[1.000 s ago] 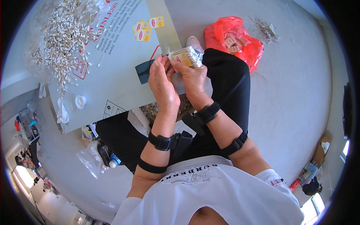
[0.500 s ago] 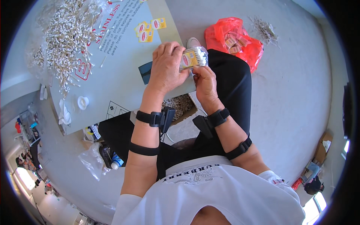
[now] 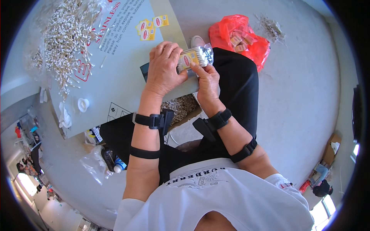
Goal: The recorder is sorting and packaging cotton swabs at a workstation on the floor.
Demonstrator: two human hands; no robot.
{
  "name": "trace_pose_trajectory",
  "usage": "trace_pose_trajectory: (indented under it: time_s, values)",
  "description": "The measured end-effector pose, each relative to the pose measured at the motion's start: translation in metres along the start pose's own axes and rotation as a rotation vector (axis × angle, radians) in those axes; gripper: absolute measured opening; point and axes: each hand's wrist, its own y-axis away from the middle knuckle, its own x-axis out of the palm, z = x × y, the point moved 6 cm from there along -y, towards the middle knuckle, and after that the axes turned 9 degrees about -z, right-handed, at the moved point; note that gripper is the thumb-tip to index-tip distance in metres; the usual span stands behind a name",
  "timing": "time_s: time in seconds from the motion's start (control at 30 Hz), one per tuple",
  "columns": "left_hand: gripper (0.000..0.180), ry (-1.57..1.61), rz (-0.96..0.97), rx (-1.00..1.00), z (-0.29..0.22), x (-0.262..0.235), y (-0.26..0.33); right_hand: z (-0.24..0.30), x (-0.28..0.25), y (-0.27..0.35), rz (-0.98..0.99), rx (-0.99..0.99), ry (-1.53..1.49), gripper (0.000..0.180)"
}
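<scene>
A clear bag of cotton swabs with a yellow and white label card lies between my two hands over the table's right edge. My left hand closes round its left end, with the fingers curled over the top. From below, my right hand pinches the pack, its thumb on the front near the card. The bag's crinkled end sticks out to the right, beyond the swab tips. Several loose label cards lie on the table beyond my left hand.
A big heap of loose cotton swabs covers the table's far left, near a small white round cup. Below the table edge stands a box of swabs. A red plastic bag with packed bundles and scattered swabs lie on the floor.
Both hands have shifted slightly left with the pack. My right thumb has moved up onto the front of the pack, and more of the swabs show.
</scene>
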Motion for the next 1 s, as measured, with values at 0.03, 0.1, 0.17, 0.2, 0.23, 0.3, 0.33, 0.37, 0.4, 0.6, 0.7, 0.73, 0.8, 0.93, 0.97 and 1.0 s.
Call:
trace_pose_trajectory:
  time_s: [0.03,0.1,0.17,0.2,0.23,0.3,0.33,0.37,0.4,0.6,0.7,0.73,0.8,0.93,0.97,1.0]
  values:
    - [0.064,0.028,0.015,-0.035,0.001,0.002,0.001,0.000,-0.002,-0.001,-0.051,0.036,-0.004,0.028]
    - [0.066,0.261,-0.130,-0.153,0.004,0.003,0.011,0.002,-0.006,-0.007,-0.104,0.070,-0.013,0.028]
    - [0.068,0.495,-0.273,-0.270,0.001,0.007,0.024,0.002,-0.005,-0.020,0.020,0.083,-0.085,0.023]
    - [0.069,0.871,-0.397,-0.488,0.004,0.014,0.033,0.002,-0.005,-0.022,0.056,0.041,-0.071,0.024]
    - [0.071,1.250,-0.515,-0.708,0.003,0.023,0.042,0.003,-0.003,-0.020,0.054,0.041,-0.075,0.024]
    - [0.066,1.230,-0.549,-0.717,-0.012,0.024,0.047,0.006,0.004,-0.014,0.101,-0.017,-0.098,0.028]
    - [0.064,1.286,-0.618,-0.745,-0.016,0.026,0.049,0.006,0.005,-0.015,0.103,-0.017,-0.100,0.028]
    - [0.062,1.342,-0.688,-0.771,-0.018,0.027,0.051,0.005,0.005,-0.015,0.097,0.019,-0.102,0.029]
    - [0.065,1.357,-0.686,-0.808,-0.020,0.028,0.049,0.004,0.004,-0.016,0.088,0.054,-0.104,0.029]
    - [0.067,1.434,-0.766,-0.909,-0.022,0.032,0.043,0.009,0.008,-0.016,0.101,0.047,-0.040,0.028]
    - [0.066,1.384,-0.758,-0.887,-0.020,0.032,0.042,0.010,0.009,-0.018,0.193,0.032,-0.024,0.039]
    - [0.066,1.384,-0.760,-0.888,-0.018,0.031,0.043,0.014,0.006,-0.018,0.194,0.033,-0.022,0.039]
    - [0.065,1.369,-0.724,-0.920,-0.011,0.030,0.046,0.050,0.000,-0.017,0.236,-0.315,0.152,0.060]
    - [0.066,1.269,-0.642,-0.895,-0.007,0.025,0.048,0.114,0.031,0.014,0.330,-1.234,1.143,0.079]
    - [0.065,1.188,-0.598,-0.906,-0.008,0.024,0.048,0.111,0.045,0.019,0.475,-1.347,1.246,0.072]
    - [0.064,1.107,-0.555,-0.913,-0.009,0.023,0.048,0.105,0.055,0.022,0.624,-1.458,1.344,0.065]
